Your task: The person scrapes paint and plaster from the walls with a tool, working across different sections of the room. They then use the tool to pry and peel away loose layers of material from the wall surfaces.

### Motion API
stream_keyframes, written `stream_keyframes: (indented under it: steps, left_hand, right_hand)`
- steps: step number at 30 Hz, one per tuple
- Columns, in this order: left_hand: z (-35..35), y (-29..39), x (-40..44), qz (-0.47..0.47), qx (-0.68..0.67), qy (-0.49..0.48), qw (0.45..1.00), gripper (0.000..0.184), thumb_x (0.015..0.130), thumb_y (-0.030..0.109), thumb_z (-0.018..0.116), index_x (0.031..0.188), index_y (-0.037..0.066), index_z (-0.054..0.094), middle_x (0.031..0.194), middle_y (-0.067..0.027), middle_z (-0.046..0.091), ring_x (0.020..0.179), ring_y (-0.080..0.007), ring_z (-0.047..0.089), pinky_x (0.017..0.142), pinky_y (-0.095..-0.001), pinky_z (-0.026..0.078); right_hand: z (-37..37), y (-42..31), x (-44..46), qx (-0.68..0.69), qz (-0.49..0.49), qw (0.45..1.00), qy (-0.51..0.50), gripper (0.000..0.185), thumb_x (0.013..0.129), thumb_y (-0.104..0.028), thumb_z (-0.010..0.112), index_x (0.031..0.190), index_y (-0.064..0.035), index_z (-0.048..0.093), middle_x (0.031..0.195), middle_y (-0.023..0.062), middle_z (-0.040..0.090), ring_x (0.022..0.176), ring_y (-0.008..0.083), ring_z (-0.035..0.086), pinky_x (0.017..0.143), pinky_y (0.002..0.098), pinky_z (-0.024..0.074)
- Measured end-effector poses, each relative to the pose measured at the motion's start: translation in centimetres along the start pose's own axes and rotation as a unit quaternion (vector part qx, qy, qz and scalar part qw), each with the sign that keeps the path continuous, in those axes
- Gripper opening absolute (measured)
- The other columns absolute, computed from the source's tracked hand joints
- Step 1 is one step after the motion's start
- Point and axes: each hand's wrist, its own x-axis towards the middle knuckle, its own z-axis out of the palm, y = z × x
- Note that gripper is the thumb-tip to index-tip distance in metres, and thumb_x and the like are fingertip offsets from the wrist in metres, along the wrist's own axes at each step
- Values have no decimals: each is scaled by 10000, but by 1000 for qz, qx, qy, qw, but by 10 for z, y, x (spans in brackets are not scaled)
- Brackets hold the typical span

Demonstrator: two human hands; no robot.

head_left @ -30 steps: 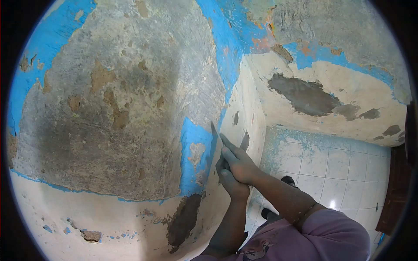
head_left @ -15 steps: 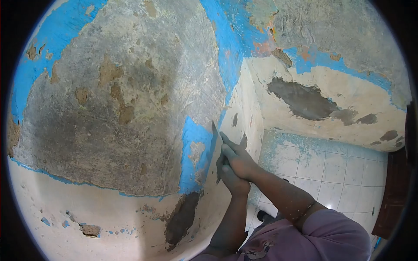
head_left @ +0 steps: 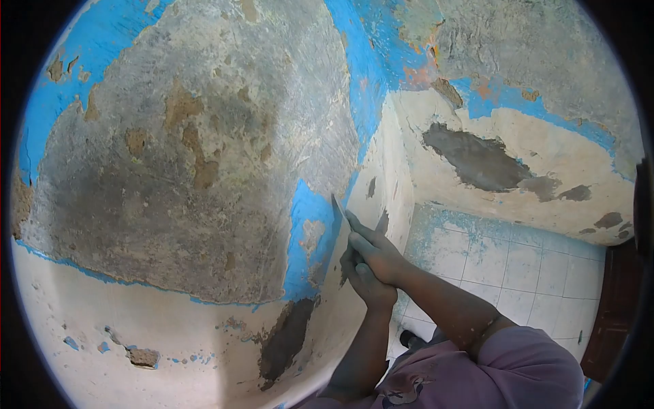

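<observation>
A scraper with a thin, narrow blade points up and left against the wall, beside the strip of blue paint. Its handle is hidden inside my hands. My right hand is closed around it, with the index finger stretched along toward the blade. Just below, my left hand is closed too, pressed against the right one at the handle end. The blade's tip lies close to the edge between the blue paint and the bare grey plaster.
Cream wall with dark damp-looking patches runs below and right of the plaster. A corner joins a second wall on the right. White floor tiles lie below, with brown wood at the far right.
The view has shifted slightly, so the wall sits a little to the right. Both hands stay closed together on the scraper, its blade still at the wall by the blue paint.
</observation>
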Motion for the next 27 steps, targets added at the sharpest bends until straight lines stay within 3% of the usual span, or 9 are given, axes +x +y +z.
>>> stream_keyframes:
  steps: [3,6,9,11,19,21,23,24,27]
  left_hand:
    - [-5,-4,-1,-15,-17,-47,999,619,919,480,291,1204,-64,363,1174,-178,451,1088,-263,456,935,-388,339]
    - [5,18,9,66,-119,0,991,304,918,180,418,1106,-60,416,1041,-96,480,997,-177,492,839,-297,417]
    - [-4,-11,10,-30,5,-50,998,552,929,411,307,1175,-73,408,1154,-183,472,1068,-266,478,922,-380,359]
    - [1,-10,16,-30,-73,-40,996,545,927,408,324,1172,-72,408,1131,-179,488,1048,-255,490,904,-369,374]
    - [11,37,15,28,-29,20,999,396,912,325,379,988,-46,494,973,-118,514,926,-190,512,779,-335,404]
    - [2,12,19,56,-70,-29,996,473,936,312,338,1194,-81,392,1105,-184,518,1020,-253,515,881,-350,395]
    - [-7,-10,26,-47,58,-155,985,455,934,371,310,1077,-40,444,1055,-130,489,992,-200,487,864,-323,387]
    - [5,5,22,-15,-68,-43,997,482,933,392,324,1106,-45,432,1053,-126,490,979,-199,495,861,-326,392]
    - [4,14,13,39,-15,-31,999,519,930,418,331,1147,-48,405,1086,-128,480,1010,-203,482,871,-326,388]
  right_hand:
    - [0,-10,-4,18,30,999,-2,505,943,-264,350,1390,-58,236,825,-10,487,731,70,432,699,210,388]
    - [-2,0,5,16,25,999,-12,511,943,-289,350,1387,-56,249,868,7,495,779,77,428,744,213,378]
    - [-1,15,15,-88,-28,994,66,517,943,-310,347,1384,-56,256,991,43,523,904,109,456,840,237,366]
    - [-4,-6,10,16,19,999,28,513,925,-285,342,1345,7,295,1293,197,432,1226,251,379,1020,299,257]
    - [-4,-6,10,76,4,997,4,512,931,-267,348,1356,7,269,1321,186,404,1240,238,357,1028,301,249]
    - [-4,12,17,64,-80,995,-13,523,928,-276,356,1355,11,265,1310,177,420,1223,223,376,1018,298,263]
    - [-6,20,23,-26,-44,998,31,548,937,-307,366,1389,-30,226,1165,72,485,1059,153,432,942,273,315]
    - [-7,-1,20,52,65,997,6,544,939,-304,361,1390,-32,224,1124,58,488,1047,145,430,938,267,314]
    - [-6,-13,5,94,-7,995,-15,534,930,-268,362,1368,11,234,1326,165,400,1224,227,364,1014,290,260]
